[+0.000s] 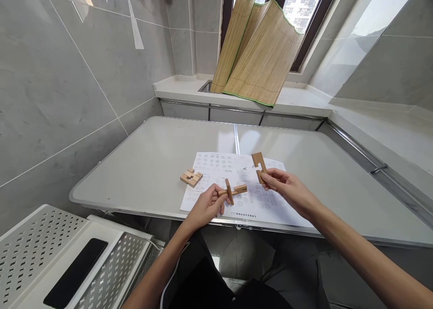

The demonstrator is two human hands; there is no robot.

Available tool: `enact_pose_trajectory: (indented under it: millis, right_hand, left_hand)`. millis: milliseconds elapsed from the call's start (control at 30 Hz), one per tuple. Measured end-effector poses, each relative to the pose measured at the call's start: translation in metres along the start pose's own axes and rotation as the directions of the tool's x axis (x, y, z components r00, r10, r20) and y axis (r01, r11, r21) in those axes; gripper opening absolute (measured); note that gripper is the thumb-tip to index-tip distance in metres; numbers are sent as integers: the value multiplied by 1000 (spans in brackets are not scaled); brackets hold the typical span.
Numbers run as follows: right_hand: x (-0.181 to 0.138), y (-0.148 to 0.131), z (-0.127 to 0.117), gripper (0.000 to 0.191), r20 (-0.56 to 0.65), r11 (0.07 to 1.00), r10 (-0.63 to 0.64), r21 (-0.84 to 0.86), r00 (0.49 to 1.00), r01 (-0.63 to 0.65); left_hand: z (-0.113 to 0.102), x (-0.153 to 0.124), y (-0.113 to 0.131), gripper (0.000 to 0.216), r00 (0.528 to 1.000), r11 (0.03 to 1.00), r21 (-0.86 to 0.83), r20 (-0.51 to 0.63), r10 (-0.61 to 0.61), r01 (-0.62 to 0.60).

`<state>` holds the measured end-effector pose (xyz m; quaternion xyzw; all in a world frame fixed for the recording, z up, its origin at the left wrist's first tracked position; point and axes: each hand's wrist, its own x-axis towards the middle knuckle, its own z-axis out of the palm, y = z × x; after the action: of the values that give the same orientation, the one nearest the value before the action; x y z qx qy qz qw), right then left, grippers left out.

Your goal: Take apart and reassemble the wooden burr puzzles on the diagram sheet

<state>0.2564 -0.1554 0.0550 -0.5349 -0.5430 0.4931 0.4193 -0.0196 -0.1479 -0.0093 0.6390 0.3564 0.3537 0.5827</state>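
Observation:
My left hand [207,206] pinches two crossed wooden puzzle pieces [230,192], one flat piece standing across the other, just above the printed sheet. Between the thumb and fingers of my right hand [287,187] is a single notched wooden puzzle piece [259,164], held upright with its cut-out facing left. The two hands are apart, and their pieces do not touch. More notched wooden pieces [191,177] lie together at the sheet's left edge. Under both hands is the white instruction sheet [216,171], covered with small diagrams and print.
The sheet lies on a white folding table [162,151] with a metal seam in the middle. Bamboo mats [260,52] lean at the window on a white ledge [182,87]. At lower left, a black phone [76,273] rests on a white perforated unit [37,246].

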Motion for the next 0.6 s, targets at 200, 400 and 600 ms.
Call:
enact_pose_trajectory:
  millis: [200, 400, 600]
  right_hand:
    - [-23, -13, 35, 53, 98, 963, 107, 237, 989, -128]
    - [-34, -17, 61, 53, 148, 956, 128, 244, 981, -162]
    - [-34, -17, 70, 50, 133, 938, 186, 270, 974, -216]
  left_hand:
    - [4, -2, 2, 27, 999, 986, 162, -6, 37, -36]
    - [5, -3, 6, 27, 999, 965, 261, -1, 35, -34]
    - [5, -4, 6, 26, 998, 944, 325, 17, 57, -60]
